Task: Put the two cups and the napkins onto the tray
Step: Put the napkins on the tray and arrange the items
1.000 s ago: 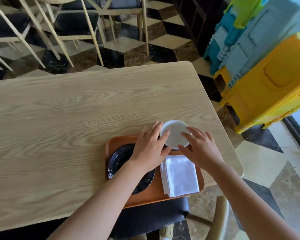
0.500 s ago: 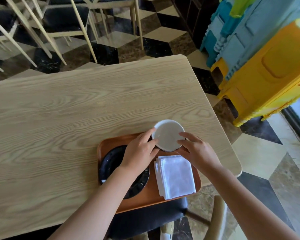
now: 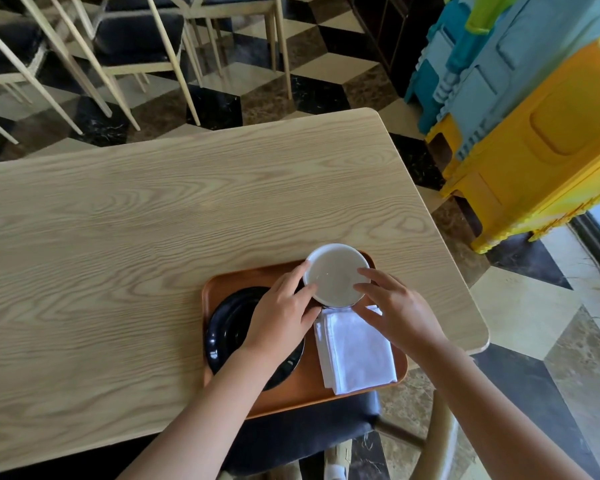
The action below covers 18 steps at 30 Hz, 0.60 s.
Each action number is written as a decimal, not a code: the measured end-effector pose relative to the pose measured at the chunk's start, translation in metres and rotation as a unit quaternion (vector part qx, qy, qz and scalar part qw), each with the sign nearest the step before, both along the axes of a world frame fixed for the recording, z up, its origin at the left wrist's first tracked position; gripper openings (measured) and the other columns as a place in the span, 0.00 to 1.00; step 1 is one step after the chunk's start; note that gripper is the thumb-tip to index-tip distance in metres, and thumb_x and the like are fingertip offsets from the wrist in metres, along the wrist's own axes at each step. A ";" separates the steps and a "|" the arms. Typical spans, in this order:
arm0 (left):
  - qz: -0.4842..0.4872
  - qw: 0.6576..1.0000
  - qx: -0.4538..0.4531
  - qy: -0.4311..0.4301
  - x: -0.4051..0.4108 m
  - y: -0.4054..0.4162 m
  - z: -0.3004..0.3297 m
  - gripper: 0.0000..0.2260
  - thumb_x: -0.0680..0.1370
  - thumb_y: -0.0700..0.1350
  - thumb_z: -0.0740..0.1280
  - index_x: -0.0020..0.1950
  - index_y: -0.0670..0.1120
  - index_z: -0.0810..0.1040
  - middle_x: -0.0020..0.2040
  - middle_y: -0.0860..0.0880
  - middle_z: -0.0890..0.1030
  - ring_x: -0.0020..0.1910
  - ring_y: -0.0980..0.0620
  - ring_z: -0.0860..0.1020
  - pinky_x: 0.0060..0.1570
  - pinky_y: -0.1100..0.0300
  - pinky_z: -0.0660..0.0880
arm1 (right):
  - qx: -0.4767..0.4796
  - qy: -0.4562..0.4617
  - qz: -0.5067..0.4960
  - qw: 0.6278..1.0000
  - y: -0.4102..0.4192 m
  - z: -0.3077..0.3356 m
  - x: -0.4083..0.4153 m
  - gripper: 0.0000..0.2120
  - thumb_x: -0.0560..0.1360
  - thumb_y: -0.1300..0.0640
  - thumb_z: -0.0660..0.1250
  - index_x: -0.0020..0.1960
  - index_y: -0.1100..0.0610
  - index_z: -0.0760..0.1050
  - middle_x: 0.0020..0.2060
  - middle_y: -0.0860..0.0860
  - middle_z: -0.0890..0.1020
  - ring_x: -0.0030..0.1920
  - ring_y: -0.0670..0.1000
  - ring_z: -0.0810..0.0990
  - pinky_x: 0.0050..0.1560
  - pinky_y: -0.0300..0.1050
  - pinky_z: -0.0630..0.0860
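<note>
An orange-brown tray (image 3: 298,393) lies at the near edge of the wooden table (image 3: 153,220). A white cup (image 3: 336,273) stands upright at the tray's far right corner. My left hand (image 3: 281,317) touches its left side and my right hand (image 3: 392,310) its right side, fingers curled around it. A stack of folded white napkins (image 3: 355,351) lies on the tray just in front of the cup. A black dish (image 3: 232,334) sits on the tray's left half, partly hidden under my left wrist. A second cup is not visible.
A dark-cushioned chair seat (image 3: 302,434) sticks out under the tray's near edge. Stacked yellow and blue plastic stools (image 3: 534,133) stand on the floor to the right. Light-framed chairs (image 3: 118,46) stand beyond the table's far edge.
The camera view shifted slightly. Both hands stay at the white cup on the tray's far right corner, and my fingers have closed in a little more around its sides.
</note>
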<state>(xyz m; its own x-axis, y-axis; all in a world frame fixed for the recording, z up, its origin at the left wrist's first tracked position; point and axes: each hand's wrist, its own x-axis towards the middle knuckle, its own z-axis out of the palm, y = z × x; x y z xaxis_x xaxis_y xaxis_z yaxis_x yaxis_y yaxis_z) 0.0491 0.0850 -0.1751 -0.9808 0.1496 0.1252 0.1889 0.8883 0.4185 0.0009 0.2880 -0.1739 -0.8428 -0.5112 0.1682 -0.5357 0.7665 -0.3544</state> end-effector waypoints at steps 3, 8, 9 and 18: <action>0.006 1.000 0.007 0.024 0.011 0.004 0.002 0.21 0.70 0.43 0.73 0.62 0.41 0.75 0.65 0.40 0.73 0.63 0.45 0.72 0.59 0.55 0.74 | 0.007 0.007 -0.020 1.000 0.003 0.004 0.012 0.19 0.64 0.57 0.77 0.53 0.57 0.80 0.57 0.55 0.81 0.51 0.55 0.82 0.44 0.46 0.78; -0.085 0.995 0.033 0.051 0.056 0.035 -0.014 0.16 0.74 0.43 0.64 0.61 0.41 0.75 0.60 0.43 0.77 0.57 0.47 0.76 0.55 0.55 0.75 | 0.003 -0.005 -0.045 0.999 0.030 -0.010 0.054 0.23 0.66 0.59 0.75 0.60 0.58 0.77 0.59 0.56 0.79 0.57 0.55 0.79 0.53 0.48 0.77; -0.100 0.994 0.024 0.033 0.064 0.042 -0.020 0.17 0.74 0.45 0.62 0.61 0.42 0.75 0.60 0.43 0.77 0.57 0.47 0.76 0.54 0.55 0.75 | 0.011 -0.009 -0.037 0.999 0.036 -0.015 0.062 0.24 0.66 0.58 0.75 0.61 0.58 0.76 0.61 0.56 0.78 0.60 0.55 0.77 0.55 0.50 0.77; -0.075 0.988 -0.099 -0.088 0.076 0.069 -0.039 0.24 0.75 0.54 0.52 0.67 0.47 0.72 0.69 0.41 0.70 0.69 0.45 0.67 0.64 0.52 0.64 | 0.094 -0.049 0.029 0.994 0.048 -0.042 0.082 0.27 0.78 0.40 0.47 0.69 0.55 0.66 0.70 0.54 0.64 0.71 0.50 0.60 0.71 0.45 0.54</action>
